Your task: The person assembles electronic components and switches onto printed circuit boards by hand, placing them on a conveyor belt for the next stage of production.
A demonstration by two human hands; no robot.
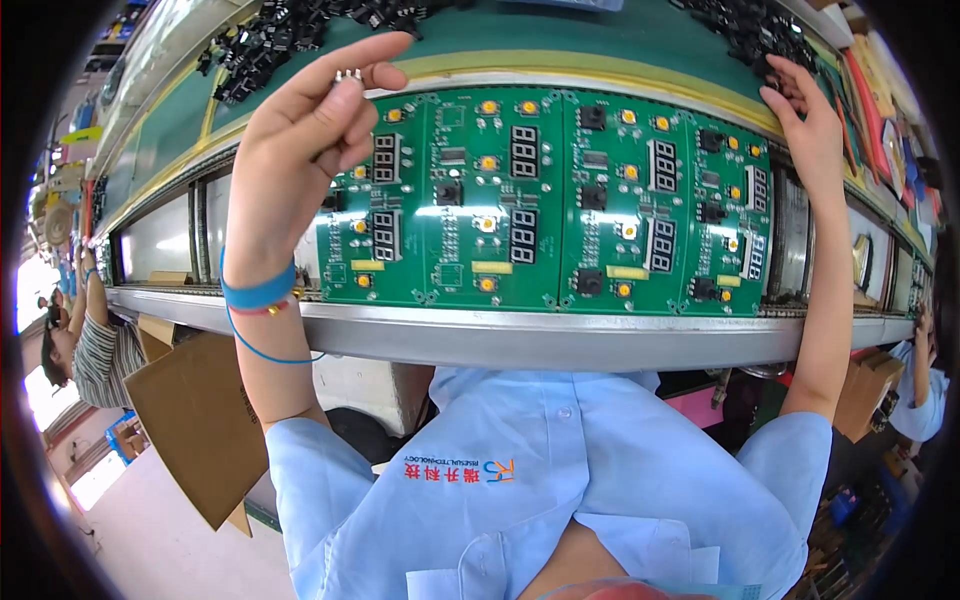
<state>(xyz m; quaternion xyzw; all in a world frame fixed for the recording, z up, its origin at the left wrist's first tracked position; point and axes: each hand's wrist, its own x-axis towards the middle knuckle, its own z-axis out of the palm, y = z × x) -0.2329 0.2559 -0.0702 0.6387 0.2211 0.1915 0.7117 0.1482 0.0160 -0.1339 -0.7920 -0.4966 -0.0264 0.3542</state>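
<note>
Over the left end of a green circuit board panel (546, 200), my left hand (310, 125) is closed, its thumb and fingers pinching a small electronic component (348, 76). Metal pins of that component point up; its body is mostly hidden by the fingers. My right hand (808, 110) reaches past the panel's far right corner to a heap of small black components (738, 28). Its fingers are bent together at the heap's edge, and what lies between them is unclear. The panel carries digit displays (523, 152), yellow-topped buttons (487, 224) and square black components (592, 197).
A metal conveyor rail (560, 338) runs along the panel's near side. Another heap of black components (265, 50) lies on the green bench (540, 38) at far left. A cardboard box (195, 430) stands lower left. Other people (100, 350) are at both sides.
</note>
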